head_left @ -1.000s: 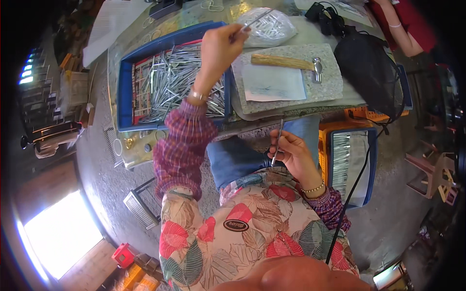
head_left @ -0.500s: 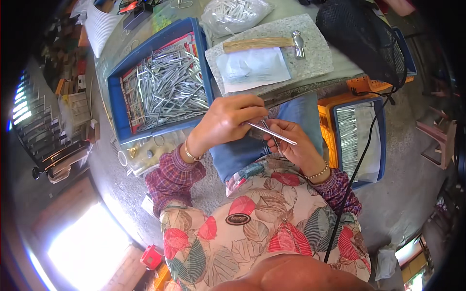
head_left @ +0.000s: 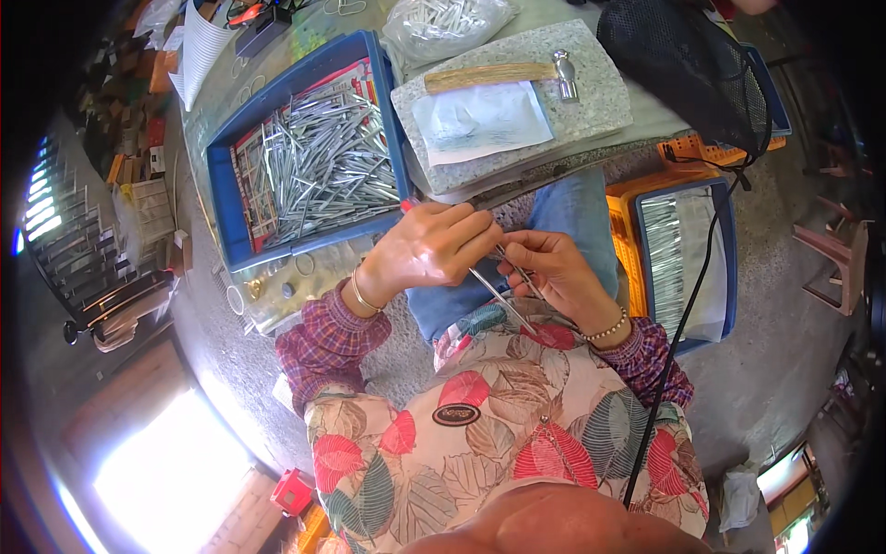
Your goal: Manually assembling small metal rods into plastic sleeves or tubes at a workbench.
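My left hand [head_left: 432, 247] and my right hand [head_left: 552, 273] meet over my lap, in front of my flowered shirt. Both pinch thin silvery metal rods [head_left: 500, 297] that slant down toward my chest. A red-tipped piece shows at the left hand's thumb side. A blue tray [head_left: 218, 186] full of the same metal rods [head_left: 318, 164] lies just beyond my left hand. A grey stone slab [head_left: 602, 103] beyond both hands carries a wooden-handled hammer [head_left: 503, 74] and a white sheet [head_left: 480, 120].
A clear bag of metal pieces [head_left: 445, 20] lies behind the slab. A black mesh bag [head_left: 688, 69] sits at the upper right with a black cord running down. An orange crate [head_left: 620, 231] holding a blue tray stands at my right. Small rings lie by the left tray.
My left hand came back from the far side of the table to my lap and joined the right hand on the rods. The view tilted down toward the lap.
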`<action>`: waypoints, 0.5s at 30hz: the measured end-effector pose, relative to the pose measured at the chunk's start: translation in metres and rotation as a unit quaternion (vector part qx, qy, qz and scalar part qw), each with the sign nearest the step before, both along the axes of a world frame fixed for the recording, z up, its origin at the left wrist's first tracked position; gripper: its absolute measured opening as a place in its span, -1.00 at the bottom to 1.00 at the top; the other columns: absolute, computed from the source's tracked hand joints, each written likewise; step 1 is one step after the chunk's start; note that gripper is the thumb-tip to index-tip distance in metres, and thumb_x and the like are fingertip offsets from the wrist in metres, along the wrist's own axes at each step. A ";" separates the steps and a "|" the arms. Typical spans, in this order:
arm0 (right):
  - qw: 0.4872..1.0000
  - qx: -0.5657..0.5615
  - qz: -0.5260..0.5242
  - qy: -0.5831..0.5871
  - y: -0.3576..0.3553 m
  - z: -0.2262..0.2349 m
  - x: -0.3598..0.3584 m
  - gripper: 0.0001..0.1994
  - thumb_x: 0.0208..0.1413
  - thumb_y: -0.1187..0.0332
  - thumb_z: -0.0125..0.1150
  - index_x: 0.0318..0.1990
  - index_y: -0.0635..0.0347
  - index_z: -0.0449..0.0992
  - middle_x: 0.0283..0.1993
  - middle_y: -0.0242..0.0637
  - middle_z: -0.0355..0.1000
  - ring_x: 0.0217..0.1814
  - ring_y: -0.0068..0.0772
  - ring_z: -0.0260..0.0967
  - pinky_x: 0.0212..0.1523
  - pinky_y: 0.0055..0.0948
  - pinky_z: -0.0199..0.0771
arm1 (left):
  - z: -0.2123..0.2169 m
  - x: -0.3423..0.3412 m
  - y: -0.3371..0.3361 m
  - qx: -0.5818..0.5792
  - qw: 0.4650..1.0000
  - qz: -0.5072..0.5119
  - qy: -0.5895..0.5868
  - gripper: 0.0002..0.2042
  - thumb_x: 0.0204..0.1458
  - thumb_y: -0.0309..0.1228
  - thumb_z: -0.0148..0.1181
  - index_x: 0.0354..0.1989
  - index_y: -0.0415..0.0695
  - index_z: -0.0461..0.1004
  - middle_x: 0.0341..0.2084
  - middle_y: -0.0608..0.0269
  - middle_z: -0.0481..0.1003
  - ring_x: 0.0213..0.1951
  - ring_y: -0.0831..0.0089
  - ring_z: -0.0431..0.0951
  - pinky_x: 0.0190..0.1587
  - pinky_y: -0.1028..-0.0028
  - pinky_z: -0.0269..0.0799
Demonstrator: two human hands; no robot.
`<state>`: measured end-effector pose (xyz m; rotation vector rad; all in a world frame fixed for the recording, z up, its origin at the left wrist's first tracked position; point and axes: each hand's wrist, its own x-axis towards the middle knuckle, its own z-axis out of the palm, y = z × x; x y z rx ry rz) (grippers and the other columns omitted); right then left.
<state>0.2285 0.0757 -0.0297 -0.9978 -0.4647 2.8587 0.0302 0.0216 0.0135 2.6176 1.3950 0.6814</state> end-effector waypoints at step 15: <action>0.990 0.138 0.032 -0.023 -0.005 0.009 -0.004 -0.74 0.01 0.42 0.22 -0.15 0.37 0.46 -0.42 -0.32 0.45 -0.52 -0.61 0.40 -0.50 -0.62 0.48 | -0.006 0.000 -0.005 -0.159 0.967 0.075 -0.184 -0.77 -0.35 -0.64 0.14 -0.40 -0.23 0.44 -0.69 0.25 0.32 -0.68 0.31 0.37 -0.64 0.44 0.27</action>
